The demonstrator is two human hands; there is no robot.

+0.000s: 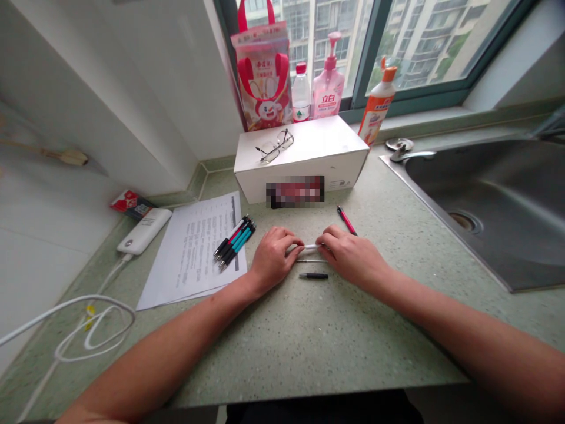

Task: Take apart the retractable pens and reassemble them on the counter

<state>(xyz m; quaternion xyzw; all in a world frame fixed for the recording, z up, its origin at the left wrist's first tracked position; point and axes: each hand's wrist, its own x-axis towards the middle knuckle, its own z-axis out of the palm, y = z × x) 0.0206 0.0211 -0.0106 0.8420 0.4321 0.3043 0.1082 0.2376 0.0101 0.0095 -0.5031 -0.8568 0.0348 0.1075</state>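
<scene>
Between my hands is a white pen barrel (311, 247), held level just above the counter. My left hand (276, 253) pinches its left end with thumb and forefinger. The other end is in the closed fingers of my right hand (346, 250), which hide part of it. Just below the fingers lies a thin pen refill (312, 261). Nearer to me rests a black pen grip section (313, 275) with a pointed metallic tip. A red and black pen (346, 219) lies beyond my right hand.
Left of my hands, several pens (235, 242) lie on printed sheets (189, 253). A white power bank (145, 231) trails a cable (106, 300). Behind stands a white box (304, 141) with eyeglasses (276, 147) on top. A metal sink (485, 188) is at right.
</scene>
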